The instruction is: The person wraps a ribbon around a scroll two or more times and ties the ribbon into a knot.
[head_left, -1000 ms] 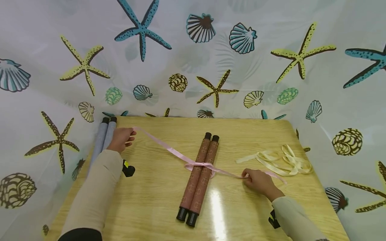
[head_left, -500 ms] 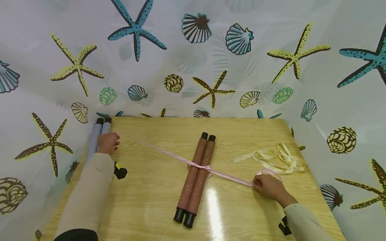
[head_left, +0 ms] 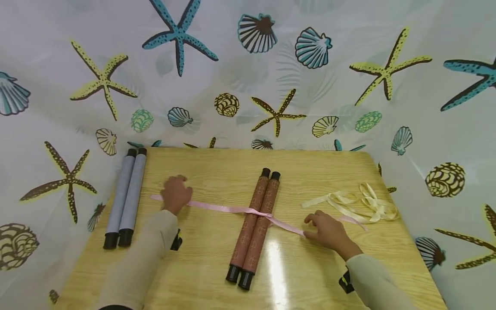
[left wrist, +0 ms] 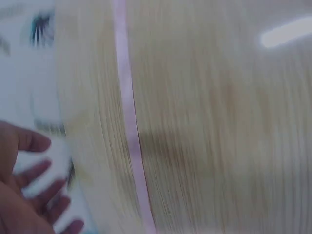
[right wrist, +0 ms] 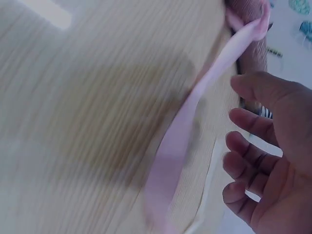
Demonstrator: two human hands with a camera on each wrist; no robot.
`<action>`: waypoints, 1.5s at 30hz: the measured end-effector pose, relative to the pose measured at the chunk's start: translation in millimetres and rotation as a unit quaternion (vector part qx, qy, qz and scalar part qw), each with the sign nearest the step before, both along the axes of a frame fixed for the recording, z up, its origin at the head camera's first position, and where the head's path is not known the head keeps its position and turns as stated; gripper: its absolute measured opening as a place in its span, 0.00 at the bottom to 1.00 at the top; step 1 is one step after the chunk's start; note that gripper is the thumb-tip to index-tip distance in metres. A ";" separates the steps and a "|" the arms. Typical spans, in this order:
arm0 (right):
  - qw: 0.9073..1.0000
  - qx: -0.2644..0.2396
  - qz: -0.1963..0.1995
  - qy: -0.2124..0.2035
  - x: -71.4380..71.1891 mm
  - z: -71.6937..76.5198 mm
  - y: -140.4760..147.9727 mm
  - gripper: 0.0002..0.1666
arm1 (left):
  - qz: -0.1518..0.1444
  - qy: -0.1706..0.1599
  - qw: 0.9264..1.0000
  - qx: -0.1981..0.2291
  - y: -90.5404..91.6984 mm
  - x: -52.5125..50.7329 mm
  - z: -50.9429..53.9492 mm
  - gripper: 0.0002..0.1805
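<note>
Pink satin ribbon (head_left: pixel 217 208): wrapped around the middle of two rolls at the table's centre, one length running out to each side; whether it is knotted at the crossing, cannot tell.
Bound pair: two reddish-brown patterned rolls with black end caps (head_left: pixel 258 237), side by side, lying slightly aslant on the tabletop.
Left hand (head_left: pixel 176 193): over the ribbon's left length, fingers parted and loosely bent, gripping nothing; the ribbon's tip shows beyond it. Left wrist view blurred, ribbon lying apart from the fingers.
Right hand (head_left: pixel 327 230): beside the ribbon's right length, thumb and fingers spaced apart, nothing pinched. In the right wrist view the ribbon passes in front of the fingertips; a short pink piece shows beyond the hand in the head view.
Left side: two pale grey-blue rolls with black end caps (head_left: pixel 133 193), parallel, near the table edge.
Right side: loose cream ribbon in loops (head_left: pixel 380 210), beyond the right hand.
Surface: light wood-grain tabletop (head_left: pixel 201 267), glare streak right of the brown rolls.
Backdrop: white sheet printed with starfish and shells (head_left: pixel 232 77).
Sleeves: beige, both arms.
</note>
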State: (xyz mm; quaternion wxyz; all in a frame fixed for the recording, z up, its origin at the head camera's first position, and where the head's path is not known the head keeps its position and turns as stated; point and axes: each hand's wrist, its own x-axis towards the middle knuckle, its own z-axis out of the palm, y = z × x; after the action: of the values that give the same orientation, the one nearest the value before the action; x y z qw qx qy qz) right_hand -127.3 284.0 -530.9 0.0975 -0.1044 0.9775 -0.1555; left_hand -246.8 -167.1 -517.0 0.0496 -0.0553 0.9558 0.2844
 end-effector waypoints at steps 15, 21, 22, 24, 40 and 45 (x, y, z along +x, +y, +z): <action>0.998 -0.050 0.028 0.019 -27.3 -9.9 -75.3 0.10 | -0.314 -0.012 0.949 -0.001 134.0 24.8 -13.8 0.08; 0.998 -0.049 0.027 0.025 -24.9 -4.4 -74.3 0.10 | -0.321 0.018 0.945 -0.051 126.3 19.1 -17.8 0.06; 0.998 -0.049 0.026 0.025 -24.6 -3.5 -73.0 0.10 | -0.319 0.018 0.946 -0.059 124.7 18.1 -17.9 0.06; 0.998 -0.048 0.024 0.024 -24.1 -3.1 -69.5 0.10 | -0.313 0.012 0.947 -0.074 121.8 16.4 -17.7 0.07; 0.997 -0.071 0.013 0.007 -16.6 -9.6 -46.5 0.10 | -0.290 0.007 0.948 -0.131 105.9 21.8 -33.8 0.09; 0.997 -0.077 0.006 0.003 -14.9 -11.8 -43.2 0.11 | -0.270 0.001 0.956 -0.118 104.4 28.4 -35.0 0.09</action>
State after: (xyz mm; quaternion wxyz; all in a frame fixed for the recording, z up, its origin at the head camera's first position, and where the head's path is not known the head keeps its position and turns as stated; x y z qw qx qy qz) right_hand -142.2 240.7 -542.6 0.0869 -0.1180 0.9623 -0.2293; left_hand -218.4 -62.7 -552.1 0.1167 0.1997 0.9618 0.1461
